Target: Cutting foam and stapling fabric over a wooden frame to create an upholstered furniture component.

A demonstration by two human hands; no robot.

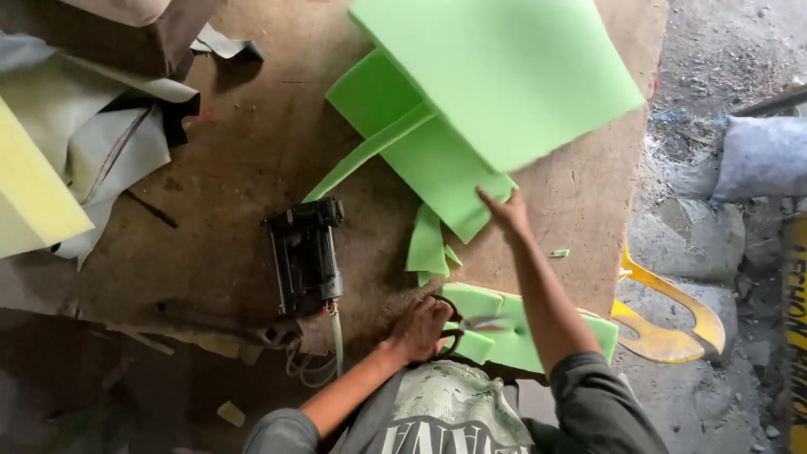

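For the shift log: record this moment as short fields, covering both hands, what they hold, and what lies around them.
Left hand: grip closed on scissors, over a small green foam piece.
Right hand: lifting the edge of a large green foam sheet.
Bench: brown, worn, with green foam offcuts.
Tool: black power tool lying left of the hands.
Far left: yellow foam block.

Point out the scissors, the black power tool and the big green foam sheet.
scissors (475, 323): head view, on the blades over the foam offcut.
black power tool (306, 255): head view, middle of its body.
big green foam sheet (496, 71): head view, centre of its flat face.
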